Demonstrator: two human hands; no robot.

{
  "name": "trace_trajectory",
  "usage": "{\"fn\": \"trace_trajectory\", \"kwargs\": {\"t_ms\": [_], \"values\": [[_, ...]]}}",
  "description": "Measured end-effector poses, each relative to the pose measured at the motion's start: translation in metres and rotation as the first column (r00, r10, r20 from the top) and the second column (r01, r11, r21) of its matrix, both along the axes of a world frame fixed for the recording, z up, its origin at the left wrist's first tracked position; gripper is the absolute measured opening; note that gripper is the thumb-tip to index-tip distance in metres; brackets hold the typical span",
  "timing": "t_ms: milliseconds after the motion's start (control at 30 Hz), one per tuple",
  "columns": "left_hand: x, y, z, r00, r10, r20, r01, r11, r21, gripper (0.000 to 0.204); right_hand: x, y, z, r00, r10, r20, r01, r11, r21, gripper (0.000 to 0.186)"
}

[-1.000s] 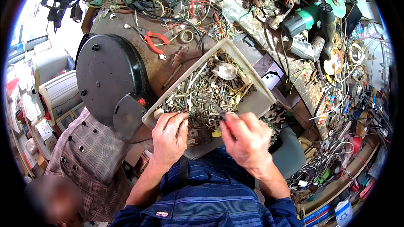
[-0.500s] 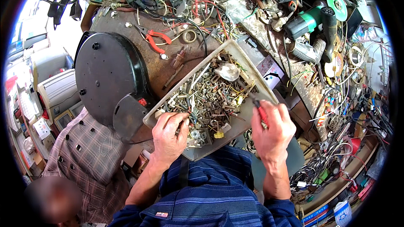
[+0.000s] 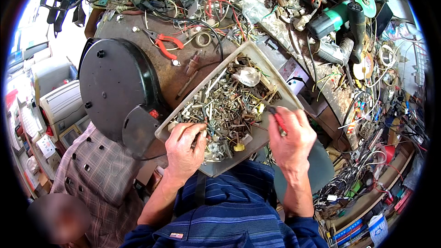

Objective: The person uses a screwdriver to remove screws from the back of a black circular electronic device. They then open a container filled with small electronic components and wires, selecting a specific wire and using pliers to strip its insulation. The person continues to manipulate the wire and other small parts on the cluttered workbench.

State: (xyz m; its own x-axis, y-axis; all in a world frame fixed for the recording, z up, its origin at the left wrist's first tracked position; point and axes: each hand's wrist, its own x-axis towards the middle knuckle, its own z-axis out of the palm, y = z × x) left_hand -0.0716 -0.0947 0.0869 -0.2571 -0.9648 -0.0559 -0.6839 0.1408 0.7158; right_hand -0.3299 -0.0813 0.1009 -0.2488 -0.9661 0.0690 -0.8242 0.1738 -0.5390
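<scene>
My left hand (image 3: 183, 151) rests at the lower left of a pale, worn tray (image 3: 287, 93) heaped with screws, small metal parts and wire bits (image 3: 223, 105), its fingers curled together over the contents; what they hold is too small or hidden to make out. My right hand (image 3: 294, 142) grips a red-and-black handled tool (image 3: 280, 121) above the tray's right side, its tip over the loose parts. A crumpled clear plastic piece (image 3: 248, 76) lies on the heap, and a small yellow piece (image 3: 239, 147) near the tray's lower part.
Left of the tray are a large black round housing (image 3: 112, 92) and red pliers (image 3: 165, 43). A cluttered bench holds tangled wires (image 3: 220, 9) and a green power tool (image 3: 328, 20). A person in a plaid garment (image 3: 94, 179) is at lower left; cable piles (image 3: 344, 188) lie at right.
My right hand with the tool has moved from the middle of the tray out to its right side, uncovering more of the parts. My left hand has stayed nearly in place.
</scene>
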Motion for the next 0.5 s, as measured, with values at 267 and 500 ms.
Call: {"fn": "trace_trajectory", "kwargs": {"t_ms": [267,500], "values": [[0.002,-0.001,0.000,1.000,-0.022,-0.017,0.022,0.999,0.023,0.018,0.012,0.015,0.024,0.984,0.126,0.124,-0.127,0.992,0.005,0.023],[0.001,0.000,0.004,1.000,0.023,0.021,-0.024,0.998,0.062,0.021,0.016,0.013,0.001,0.981,0.089,-0.171,-0.083,0.996,0.041,0.023]]}}
